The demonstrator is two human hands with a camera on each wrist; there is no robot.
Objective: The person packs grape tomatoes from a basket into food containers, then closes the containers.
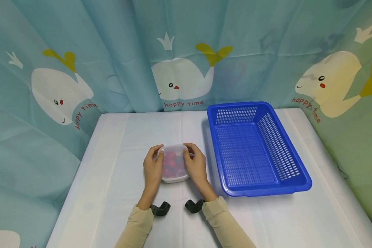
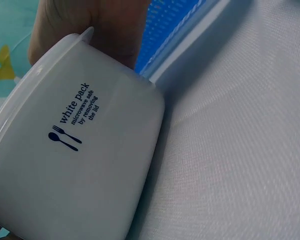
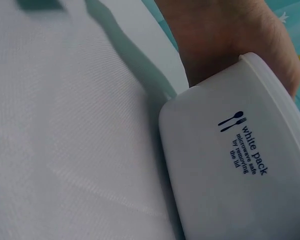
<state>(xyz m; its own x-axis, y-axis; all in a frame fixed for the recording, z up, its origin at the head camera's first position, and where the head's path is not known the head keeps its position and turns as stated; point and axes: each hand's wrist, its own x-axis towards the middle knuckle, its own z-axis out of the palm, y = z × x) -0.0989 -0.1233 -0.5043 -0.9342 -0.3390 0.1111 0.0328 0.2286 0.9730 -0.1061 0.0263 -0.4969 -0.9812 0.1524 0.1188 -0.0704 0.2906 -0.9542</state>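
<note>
A: Fingers?
B: Left hand (image 1: pixel 153 167) and right hand (image 1: pixel 196 165) curl round the box (image 1: pixel 174 167) between them, on the table (image 1: pixel 111 179).
A: Inside?
B: Red bits under its clear lid. Long axis runs away from the fingers. Basket (image 1: pixel 292 165) right of them, empty.

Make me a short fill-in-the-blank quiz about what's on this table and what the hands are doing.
1. Both hands, the left hand and the right hand, hold a white lidded ____ with red pieces inside.
2. The basket to the right of the hands is ____ in colour.
3. The print on the container wall reads "white ____".
4. The curtain behind the table shows white ____ and the words "happy time".

Missing words: container; blue; pack; whales
</note>
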